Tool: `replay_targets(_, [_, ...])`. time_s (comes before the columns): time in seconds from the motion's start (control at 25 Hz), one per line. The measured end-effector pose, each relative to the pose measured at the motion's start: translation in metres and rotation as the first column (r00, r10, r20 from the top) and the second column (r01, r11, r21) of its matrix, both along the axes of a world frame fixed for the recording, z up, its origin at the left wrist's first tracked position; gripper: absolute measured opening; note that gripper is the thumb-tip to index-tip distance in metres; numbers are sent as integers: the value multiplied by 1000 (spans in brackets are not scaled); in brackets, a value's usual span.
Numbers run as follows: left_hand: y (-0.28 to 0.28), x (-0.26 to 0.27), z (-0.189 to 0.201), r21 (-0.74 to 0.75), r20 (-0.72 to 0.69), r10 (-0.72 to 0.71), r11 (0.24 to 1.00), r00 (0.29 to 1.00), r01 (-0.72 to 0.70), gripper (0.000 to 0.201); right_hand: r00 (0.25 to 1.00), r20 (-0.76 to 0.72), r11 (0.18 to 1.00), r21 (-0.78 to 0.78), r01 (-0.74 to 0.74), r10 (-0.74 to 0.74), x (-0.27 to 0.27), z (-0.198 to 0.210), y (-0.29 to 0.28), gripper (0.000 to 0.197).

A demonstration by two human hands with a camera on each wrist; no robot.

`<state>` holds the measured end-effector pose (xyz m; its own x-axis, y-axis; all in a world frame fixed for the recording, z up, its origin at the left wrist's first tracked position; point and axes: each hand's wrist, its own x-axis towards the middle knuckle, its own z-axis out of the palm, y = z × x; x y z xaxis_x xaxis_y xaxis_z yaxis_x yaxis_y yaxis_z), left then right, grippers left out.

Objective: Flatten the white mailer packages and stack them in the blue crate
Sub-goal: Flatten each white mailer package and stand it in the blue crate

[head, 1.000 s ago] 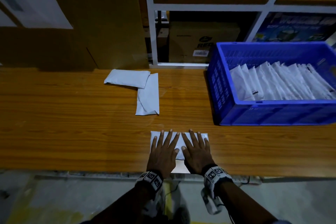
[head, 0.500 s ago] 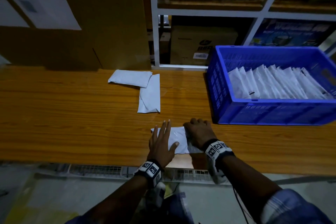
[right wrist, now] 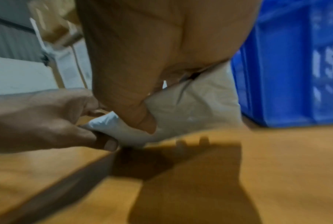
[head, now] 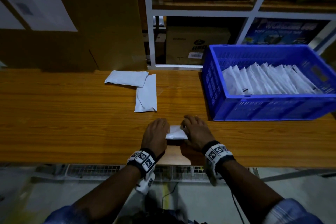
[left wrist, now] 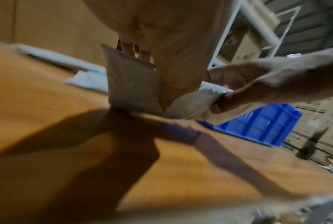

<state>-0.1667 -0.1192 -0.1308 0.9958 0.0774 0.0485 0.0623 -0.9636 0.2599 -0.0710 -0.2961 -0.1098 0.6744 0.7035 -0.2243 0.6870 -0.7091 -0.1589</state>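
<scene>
Both hands grip one white mailer (head: 176, 132) by its ends: the left hand (head: 156, 133) curls round its left end and the right hand (head: 195, 132) pinches its right end, holding it near the front edge of the wooden table (head: 72, 123). The wrist views, though blurred, show the thumbs under the packet and its near edge just above the wood.

Far left stands a large cardboard box (head: 94, 20) with paper sheets stuck to it. Farther back on the table lie two loose mailers (head: 138, 85), one across the other's end, well apart from the hands. Behind them rises a white shelf frame (head: 151, 42) with boxes. At right sits the blue crate (head: 263, 111), its near wall between the hands and the row of mailers (head: 269, 80) leaning inside.
</scene>
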Motion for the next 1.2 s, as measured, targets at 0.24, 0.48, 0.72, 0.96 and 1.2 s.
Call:
replay_targets(0.24, [-15, -25, -43, -244, -236, 16, 967, 972, -75, 77, 962, -220, 986, -10, 165, -163, -44, -56, -7, 86])
replay_targets(0.48, [-20, -21, -48, 7, -150, 43, 999, 988, -43, 60, 956, -51, 949, 114, 293, -288, -64, -77, 1, 56])
replay_targets(0.72, [-25, -19, -62, -6, -160, 54, 998, 986, -56, 56, 959, -25, 952, 120, 282, -281, -60, -81, 1, 57])
replay_targets(0.96, [-25, -18, -66, -30, -197, 72, 996, 978, -79, 58, 955, -75, 948, 125, 293, -286, -61, -81, 2, 55])
replay_targets(1.2, [-25, -21, -67, -39, -160, 85, 995, 983, -92, 58, 910, -219, 913, 136, 385, -352, -51, -69, -5, 55])
